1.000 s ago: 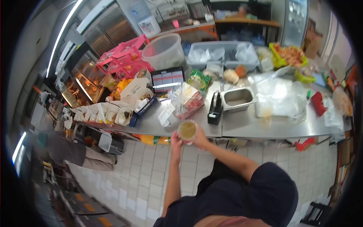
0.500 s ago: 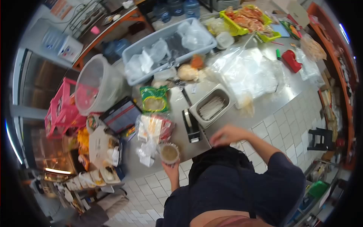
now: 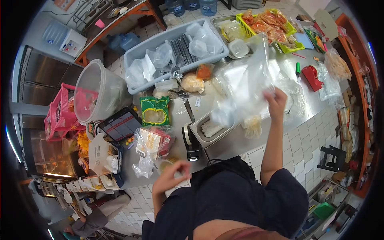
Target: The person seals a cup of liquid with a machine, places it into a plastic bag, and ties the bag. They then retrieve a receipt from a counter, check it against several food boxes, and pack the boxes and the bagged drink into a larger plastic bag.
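My right hand [image 3: 276, 100] is closed on the edge of a clear plastic bag [image 3: 250, 78], which hangs stretched and blurred above the steel table. Beneath the bag's lower end is a metal tray [image 3: 208, 139] holding thin white sticks, partly covered from view. My left hand [image 3: 173, 177] is raised near the table's front edge, fingers loosely curved and apart, with nothing seen in them. Just behind it a round clear tub [image 3: 165, 165] is mostly hidden. Beside the tub lies a clear bag with red-and-white packs [image 3: 154, 142]. A black tape dispenser [image 3: 192, 146] stands between my hands and the tray.
A blue-grey bin [image 3: 132, 62] with clear containers stands at the back, near a green packet [image 3: 155, 112]. Leftward are a tablet [image 3: 122, 126], a tall clear bucket [image 3: 90, 94] and a pink basket [image 3: 60, 116]. A yellow basket [image 3: 243, 25] and red dispenser [image 3: 312, 78] are rightward.
My right hand has moved from the front edge up and right and lifted a plastic bag. My left hand has let go of the round tub, now on the table.
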Demonstrator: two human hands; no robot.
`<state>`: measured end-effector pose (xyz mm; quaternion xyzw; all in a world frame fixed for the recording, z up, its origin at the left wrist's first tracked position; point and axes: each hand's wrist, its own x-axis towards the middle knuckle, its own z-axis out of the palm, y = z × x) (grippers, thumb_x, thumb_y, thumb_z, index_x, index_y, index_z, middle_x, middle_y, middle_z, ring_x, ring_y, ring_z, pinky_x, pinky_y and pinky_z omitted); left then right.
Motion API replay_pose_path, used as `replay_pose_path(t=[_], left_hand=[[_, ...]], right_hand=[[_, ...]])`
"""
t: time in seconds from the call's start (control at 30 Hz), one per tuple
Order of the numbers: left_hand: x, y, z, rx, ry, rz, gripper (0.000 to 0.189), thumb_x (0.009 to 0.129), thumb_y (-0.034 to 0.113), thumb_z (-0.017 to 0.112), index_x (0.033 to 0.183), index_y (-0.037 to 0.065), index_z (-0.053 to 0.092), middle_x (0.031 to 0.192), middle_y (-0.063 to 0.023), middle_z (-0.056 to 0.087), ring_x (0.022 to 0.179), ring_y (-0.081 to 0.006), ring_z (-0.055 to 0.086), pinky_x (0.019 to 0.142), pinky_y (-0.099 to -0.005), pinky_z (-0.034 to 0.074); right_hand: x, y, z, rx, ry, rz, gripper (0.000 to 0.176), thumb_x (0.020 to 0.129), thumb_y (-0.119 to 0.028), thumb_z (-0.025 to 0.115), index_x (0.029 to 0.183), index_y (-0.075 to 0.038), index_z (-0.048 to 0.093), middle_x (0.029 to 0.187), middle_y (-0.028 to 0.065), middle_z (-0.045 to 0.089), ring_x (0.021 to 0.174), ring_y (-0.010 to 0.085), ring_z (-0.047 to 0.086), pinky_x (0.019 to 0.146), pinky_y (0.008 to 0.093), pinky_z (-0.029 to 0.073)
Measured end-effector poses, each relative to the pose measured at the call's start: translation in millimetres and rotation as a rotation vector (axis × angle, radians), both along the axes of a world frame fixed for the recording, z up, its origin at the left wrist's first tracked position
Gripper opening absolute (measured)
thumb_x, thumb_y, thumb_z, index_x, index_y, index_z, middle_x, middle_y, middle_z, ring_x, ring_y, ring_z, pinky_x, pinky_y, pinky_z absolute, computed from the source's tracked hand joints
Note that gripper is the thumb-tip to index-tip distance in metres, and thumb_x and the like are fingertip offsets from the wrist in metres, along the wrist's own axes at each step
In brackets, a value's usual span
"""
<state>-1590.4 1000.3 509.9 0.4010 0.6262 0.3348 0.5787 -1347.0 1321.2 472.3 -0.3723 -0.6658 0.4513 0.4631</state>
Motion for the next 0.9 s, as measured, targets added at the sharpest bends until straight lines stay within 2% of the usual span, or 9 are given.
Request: replay_pose_path(t=[0.1,0.17,0.27,0.33,0.4,0.47,0.6,0.77,0.9], left_hand=[[12.6,76.1,-25.5,0.304,-0.151,0.247,0.044,0.077,0.015,0.065,0.116,0.004,0.048,0.095,-0.0023,0.055,0.089,-0.0109,0.052,0.076,-0.0245,0.042],[23.5,137.0,-21.5,0.316,-0.098,0.234,0.048,0.078,0.018,0.063,0.12,0.003,0.045,0.103,-0.0069,0.053,0.097,-0.016,0.049,0.084,-0.0294,0.04],[32.7,195.9,-23.4,0.227,0.172,-0.186,0.05,0.078,0.026,0.064,0.118,0.001,0.046,0.113,-0.0142,0.048,0.107,-0.0243,0.045,0.09,-0.0317,0.036],[47.3,199.3,-37.0,0.369,0.12,0.021,0.049,0.078,0.027,0.064,0.115,0.001,0.048,0.11,-0.0165,0.05,0.105,-0.0269,0.047,0.089,-0.0317,0.037],[45.4,196.0,-33.4,0.511,0.078,0.215,0.047,0.077,0.028,0.064,0.113,0.0,0.049,0.108,-0.0188,0.051,0.103,-0.0295,0.049,0.088,-0.0317,0.038],[29.7,171.8,0.2,0.474,0.704,0.407,0.044,0.078,0.03,0.062,0.109,0.001,0.052,0.105,-0.0198,0.053,0.096,-0.0328,0.053,0.083,-0.0344,0.042],[22.2,141.7,68.1,-0.185,0.586,-0.166,0.047,0.078,0.031,0.062,0.109,-0.002,0.052,0.108,-0.0194,0.054,0.101,-0.0318,0.051,0.085,-0.0365,0.04],[70.3,149.3,40.4,0.544,0.776,0.144,0.072,0.063,0.047,0.071,0.108,-0.005,0.05,0.103,-0.0209,0.05,0.092,-0.0348,0.052,0.079,-0.0385,0.043],[71.9,138.3,27.3,0.626,0.828,0.285,0.076,0.058,0.044,0.073,0.106,-0.01,0.048,0.092,-0.0221,0.05,0.085,-0.036,0.051,0.076,-0.0396,0.044]], right_hand=[[39.8,-7.0,-38.3,-0.007,0.362,0.139,0.026,0.08,-0.025,0.062,0.082,0.001,0.063,0.071,0.0027,0.06,0.063,0.0099,0.053,0.058,0.0231,0.041],[61.0,7.4,-121.0,-0.024,0.357,-0.434,0.048,0.088,-0.047,0.044,0.093,-0.001,0.055,0.078,0.0025,0.058,0.066,0.0118,0.052,0.059,0.0231,0.044],[19.4,-12.2,-77.5,-0.155,-0.137,0.002,0.051,0.086,-0.044,0.051,0.112,0.0,0.052,0.086,0.0041,0.058,0.071,0.0128,0.054,0.062,0.0237,0.044],[-10.9,-21.6,-40.2,-0.978,0.93,0.587,0.051,0.089,-0.044,0.043,0.116,-0.001,0.05,0.087,0.0051,0.058,0.071,0.015,0.054,0.067,0.0257,0.045],[-31.1,-45.1,-12.2,-1.063,0.806,0.424,0.051,0.09,-0.043,0.041,0.116,-0.001,0.05,0.086,0.0052,0.058,0.072,0.0152,0.054,0.068,0.0262,0.044],[-39.7,-63.0,11.6,-1.159,0.669,0.248,0.05,0.092,-0.043,0.038,0.117,-0.001,0.05,0.086,0.0052,0.058,0.072,0.0155,0.054,0.068,0.0267,0.044],[-52.7,-74.3,18.7,-1.061,0.482,0.244,0.05,0.094,-0.04,0.032,0.124,-0.001,0.043,0.087,0.0024,0.057,0.077,0.0104,0.054,0.065,0.025,0.044],[-76.9,-86.6,-39.6,-0.517,-0.251,0.324,0.051,0.094,-0.041,0.032,0.119,0.0,0.048,0.09,0.0072,0.055,0.076,0.0163,0.052,0.072,0.0251,0.042],[-87.6,-103.1,-57.6,-0.371,0.058,0.287,0.047,0.094,-0.039,0.034,0.115,0.0,0.051,0.088,0.0069,0.055,0.076,0.016,0.051,0.071,0.025,0.041]])
